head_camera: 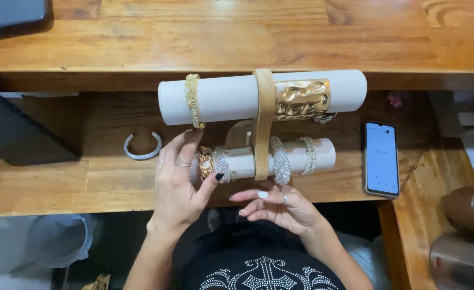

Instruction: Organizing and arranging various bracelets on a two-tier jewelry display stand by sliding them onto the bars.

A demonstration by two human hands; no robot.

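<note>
Low in the frame's centre, the right hand (280, 207) hovers with fingers loosely spread, holding nothing, just below the lower roll (248, 162) of the bracelet stand (263, 121). The left hand (179, 185) grips that roll's left end, thumb beside a gold chunky bracelet (205, 161). Farther left lies a silver cuff (142, 146); right of centre, a phone (381, 159). Above, the upper roll (231, 96) carries a wide gold cuff (303, 99).

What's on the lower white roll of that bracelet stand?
The lower roll carries a gold chunky bracelet, a sparkly band, a wider sparkly cuff and a thin beaded one. The left hand covers its left end.
</note>
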